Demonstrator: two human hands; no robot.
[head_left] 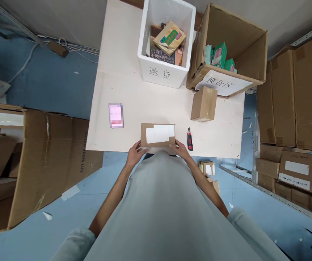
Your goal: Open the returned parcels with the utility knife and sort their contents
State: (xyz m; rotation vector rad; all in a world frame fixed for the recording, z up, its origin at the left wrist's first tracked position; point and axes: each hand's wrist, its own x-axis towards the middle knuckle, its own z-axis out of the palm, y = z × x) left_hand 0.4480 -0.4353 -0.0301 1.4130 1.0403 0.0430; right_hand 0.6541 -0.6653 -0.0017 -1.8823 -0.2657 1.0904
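A small cardboard parcel [157, 135] with a white label lies at the near edge of the pale table [134, 105]. My left hand [135, 151] grips its near left corner, fingers curled on the box. My right hand [180, 148] holds the near right corner the same way. A red and black utility knife [190, 139] lies on the table just right of my right hand.
A second small brown box [204, 104] stands further right. Behind are a white foam bin [166, 40] with books and a large open carton [226, 50] holding green packets. A pink card [116, 115] lies left. Big cartons sit on the floor left; shelves of boxes right.
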